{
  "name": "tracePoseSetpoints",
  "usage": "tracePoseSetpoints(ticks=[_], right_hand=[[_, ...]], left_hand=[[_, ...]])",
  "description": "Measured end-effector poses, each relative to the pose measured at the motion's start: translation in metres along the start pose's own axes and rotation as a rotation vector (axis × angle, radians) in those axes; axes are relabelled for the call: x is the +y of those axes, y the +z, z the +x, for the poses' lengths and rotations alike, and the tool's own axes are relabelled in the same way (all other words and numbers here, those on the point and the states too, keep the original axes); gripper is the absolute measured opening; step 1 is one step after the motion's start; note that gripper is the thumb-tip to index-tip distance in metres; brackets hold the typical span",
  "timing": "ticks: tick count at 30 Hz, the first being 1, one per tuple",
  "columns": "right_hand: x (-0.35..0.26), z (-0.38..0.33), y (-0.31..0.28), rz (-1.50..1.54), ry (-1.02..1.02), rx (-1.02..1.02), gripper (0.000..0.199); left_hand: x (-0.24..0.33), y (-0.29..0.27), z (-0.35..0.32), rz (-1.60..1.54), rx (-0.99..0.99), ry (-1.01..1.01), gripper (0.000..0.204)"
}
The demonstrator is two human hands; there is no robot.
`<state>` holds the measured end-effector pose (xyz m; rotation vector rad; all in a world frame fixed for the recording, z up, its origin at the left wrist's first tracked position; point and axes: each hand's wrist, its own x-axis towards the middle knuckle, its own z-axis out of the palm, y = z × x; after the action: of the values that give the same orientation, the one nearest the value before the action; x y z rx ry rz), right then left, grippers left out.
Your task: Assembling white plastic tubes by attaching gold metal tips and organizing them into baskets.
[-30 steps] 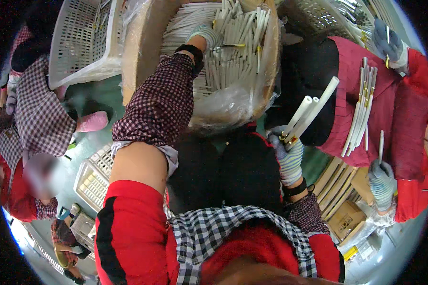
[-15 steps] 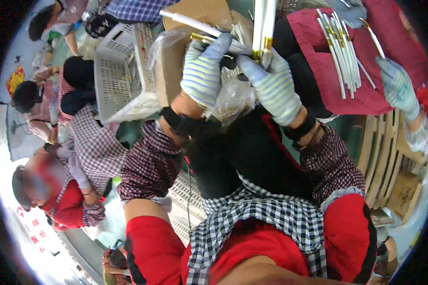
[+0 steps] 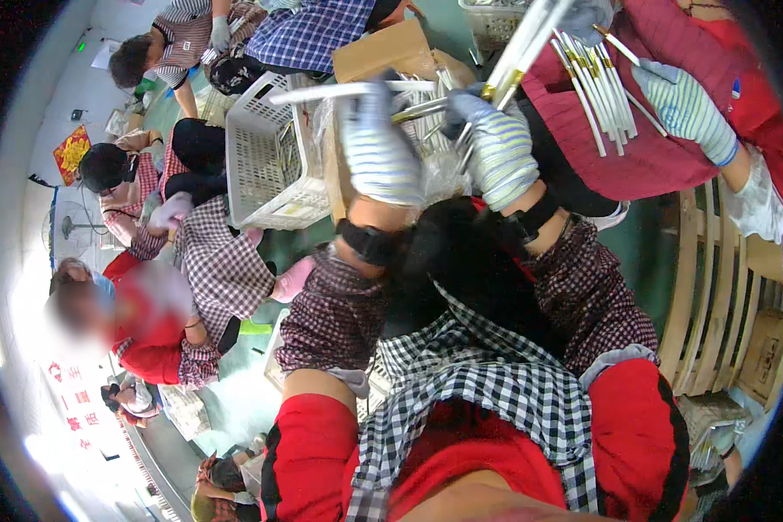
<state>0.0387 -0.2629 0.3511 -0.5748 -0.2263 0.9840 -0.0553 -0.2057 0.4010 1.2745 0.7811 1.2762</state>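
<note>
Striped knit gloves cover both of my hands. My left hand (image 3: 378, 161), smeared by motion, is closed on a white-handled paintbrush (image 3: 309, 93) that lies crosswise over its fingers. Close beside it, my right hand (image 3: 500, 157) grips several white paintbrushes (image 3: 535, 39), with gold ferrules near the fingers and handles pointing up and to the right. A thin dark-metallic length (image 3: 422, 110) runs between my two hands; whose grip it is in, I cannot tell. Beneath them, an open cardboard box (image 3: 383, 52) holds more white sticks and clear plastic, partly hidden by my hands.
A white perforated crate (image 3: 265, 187) stands left of the box. To the right, a person's gloved hand (image 3: 687, 113) holds one brush above a pile of brushes (image 3: 602, 96) on a dark red cloth (image 3: 644, 165). Wooden slats (image 3: 709, 287) lie lower right. Other people sit at left.
The whole view has shifted, with the crate and box now further right. The brushes in my right hand have tipped from upright toward the right. My left hand's brush now lies nearly level.
</note>
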Motion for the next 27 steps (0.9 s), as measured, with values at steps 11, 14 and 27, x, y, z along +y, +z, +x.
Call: tracePoseSetpoints(ticks=[11, 14, 27], right_hand=[[-0.049, -0.040, -0.003, -0.292, -0.096, -0.187, 0.017], [-0.041, -0.048, 0.001, -0.424, -0.028, -0.233, 0.013], [0.003, -0.044, 0.006, -1.146, -0.414, -0.790, 0.019]], left_hand=[[0.076, -0.127, -0.043, 0.978, -0.445, 0.278, 0.019], [0.072, -0.143, -0.061, 0.943, -0.330, 0.147, 0.017], [0.081, -0.191, -0.067, 1.041, -0.622, -0.183, 0.026]])
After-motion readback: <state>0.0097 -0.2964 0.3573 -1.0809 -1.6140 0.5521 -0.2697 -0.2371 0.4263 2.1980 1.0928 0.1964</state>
